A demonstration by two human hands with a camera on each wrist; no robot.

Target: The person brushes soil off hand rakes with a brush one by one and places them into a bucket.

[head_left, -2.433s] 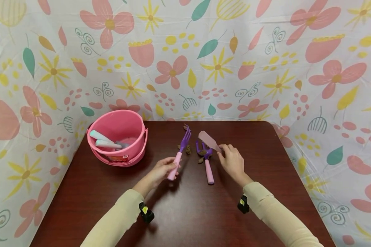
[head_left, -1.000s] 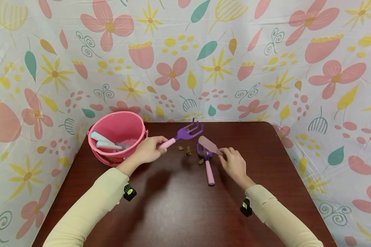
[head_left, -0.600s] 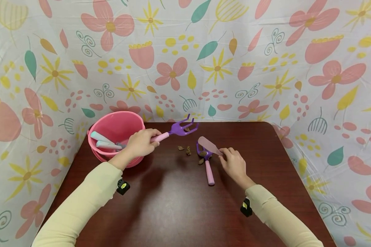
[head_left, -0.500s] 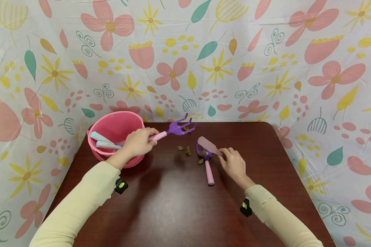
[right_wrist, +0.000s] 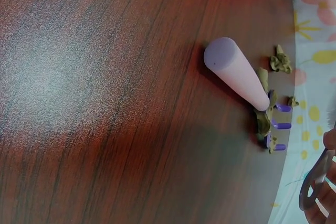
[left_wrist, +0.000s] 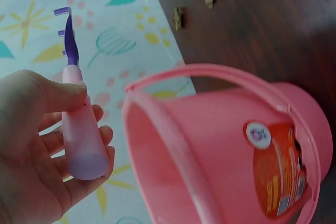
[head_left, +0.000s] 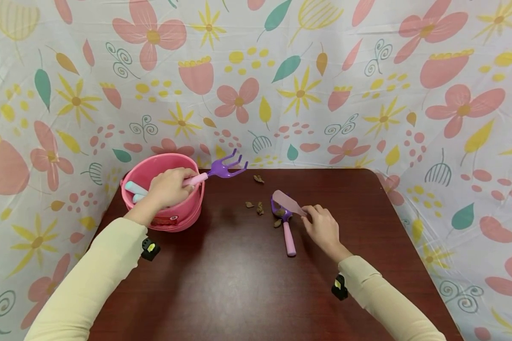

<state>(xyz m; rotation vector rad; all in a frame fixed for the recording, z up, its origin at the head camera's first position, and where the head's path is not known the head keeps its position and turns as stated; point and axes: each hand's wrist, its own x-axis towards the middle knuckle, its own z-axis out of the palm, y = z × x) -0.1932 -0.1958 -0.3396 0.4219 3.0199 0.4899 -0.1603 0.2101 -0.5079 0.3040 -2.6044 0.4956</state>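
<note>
My left hand (head_left: 169, 187) is raised over the pink bucket (head_left: 179, 219) and grips the pink handle of a purple hand fork (head_left: 225, 168), its tines pointing right, outside the rim. The left wrist view shows thumb and fingers wrapped round the fork's handle (left_wrist: 84, 135), beside the bucket (left_wrist: 241, 129). My right hand (head_left: 323, 229) holds a pale pink flat-headed tool (head_left: 288, 201); its handle (right_wrist: 315, 184) has a hole in the end. That tool's head is over a second purple fork with a pink handle (head_left: 289, 239), lying among dry brown leaves (head_left: 278, 222).
More dry leaves (head_left: 260, 208) lie between bucket and second fork, and one leaf (head_left: 258, 179) near the far table edge. Pale blue handles (head_left: 137, 189) lean inside the bucket. A floral cloth (head_left: 256, 94) hangs behind the dark wooden table (head_left: 243, 284).
My left hand has lifted the fork off the table and carried it left to above the bucket, swinging its tines to the right. My right hand has stayed nearly still.
</note>
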